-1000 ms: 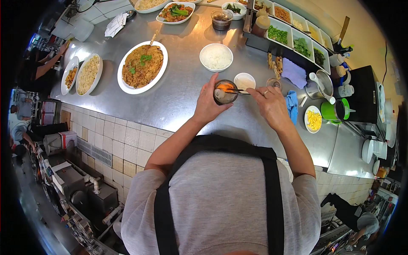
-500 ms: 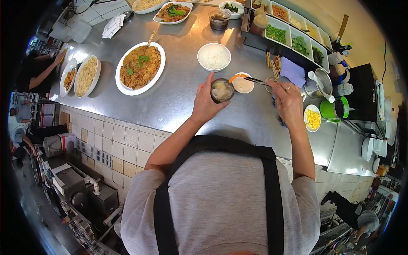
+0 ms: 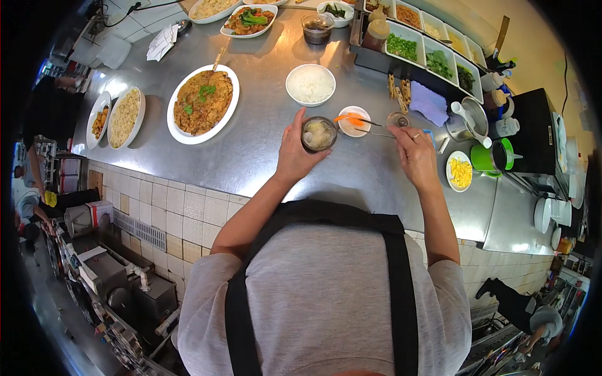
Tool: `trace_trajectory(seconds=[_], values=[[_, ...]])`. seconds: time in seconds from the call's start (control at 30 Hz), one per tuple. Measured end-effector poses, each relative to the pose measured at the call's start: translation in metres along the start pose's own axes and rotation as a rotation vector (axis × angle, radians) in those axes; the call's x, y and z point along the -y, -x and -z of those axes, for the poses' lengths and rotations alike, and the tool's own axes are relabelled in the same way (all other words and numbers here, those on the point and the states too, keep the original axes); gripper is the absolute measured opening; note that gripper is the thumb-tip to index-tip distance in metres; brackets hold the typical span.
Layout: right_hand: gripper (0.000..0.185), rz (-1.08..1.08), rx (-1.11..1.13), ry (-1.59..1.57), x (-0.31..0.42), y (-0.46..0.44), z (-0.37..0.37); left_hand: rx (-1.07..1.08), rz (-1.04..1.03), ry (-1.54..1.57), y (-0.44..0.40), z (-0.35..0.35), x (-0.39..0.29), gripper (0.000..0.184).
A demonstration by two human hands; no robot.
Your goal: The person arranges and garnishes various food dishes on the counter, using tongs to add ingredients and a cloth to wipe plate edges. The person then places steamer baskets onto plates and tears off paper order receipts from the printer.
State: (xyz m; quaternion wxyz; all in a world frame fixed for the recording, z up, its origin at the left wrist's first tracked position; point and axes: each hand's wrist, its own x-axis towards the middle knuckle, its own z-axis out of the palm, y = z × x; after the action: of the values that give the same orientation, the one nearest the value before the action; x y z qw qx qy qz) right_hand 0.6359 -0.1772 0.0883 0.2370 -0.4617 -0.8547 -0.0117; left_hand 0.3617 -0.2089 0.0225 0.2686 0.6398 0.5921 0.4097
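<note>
My left hand (image 3: 296, 149) is wrapped round a small dark see-through bowl (image 3: 318, 135) holding pale chunks of food. To its right, my right hand (image 3: 415, 149) grips slim metal tongs (image 3: 376, 132). Their far end reaches over a small white bowl (image 3: 362, 128). Something bright orange (image 3: 348, 118) shows at that end; I cannot tell whether it is food or the tips. A small clear glass container (image 3: 397, 118) stands just beyond my right fingers. Above my left hand is a bowl of white rice (image 3: 311, 85).
A large oval plate of saucy food (image 3: 204, 103) lies to the left, beside a rice dish (image 3: 126, 117). At the right are a dish of yellow pieces (image 3: 460, 171), a green container (image 3: 483, 156) and a purple cloth (image 3: 429, 103). Garnish trays (image 3: 439, 64) line the back; other people stand at both sides.
My right hand has moved slightly left and down, and the tongs look spread wider over the white bowl. The small bowl in my left hand has shifted slightly left.
</note>
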Motion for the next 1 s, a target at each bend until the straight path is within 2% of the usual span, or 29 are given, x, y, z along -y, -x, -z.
trace_trajectory(seconds=[0.23, 0.53, 0.73, 1.0], values=[[0.039, 0.122, 0.009, 0.046, 0.018, -0.008, -0.018, -0.011, -0.029, 0.003, 0.001, -0.001, 0.003, 0.104], [0.036, 0.042, 0.058, 0.134, 0.015, -0.006, -0.021, -0.015, -0.032, -0.023, 0.002, -0.001, 0.002, 0.104], [0.038, 0.083, 0.036, 0.060, 0.022, -0.005, -0.017, -0.021, -0.052, -0.028, 0.003, -0.002, 0.004, 0.105], [0.035, -0.029, -0.005, -0.012, 0.014, 0.001, -0.032, -0.018, -0.041, -0.020, 0.003, -0.002, 0.005, 0.105]])
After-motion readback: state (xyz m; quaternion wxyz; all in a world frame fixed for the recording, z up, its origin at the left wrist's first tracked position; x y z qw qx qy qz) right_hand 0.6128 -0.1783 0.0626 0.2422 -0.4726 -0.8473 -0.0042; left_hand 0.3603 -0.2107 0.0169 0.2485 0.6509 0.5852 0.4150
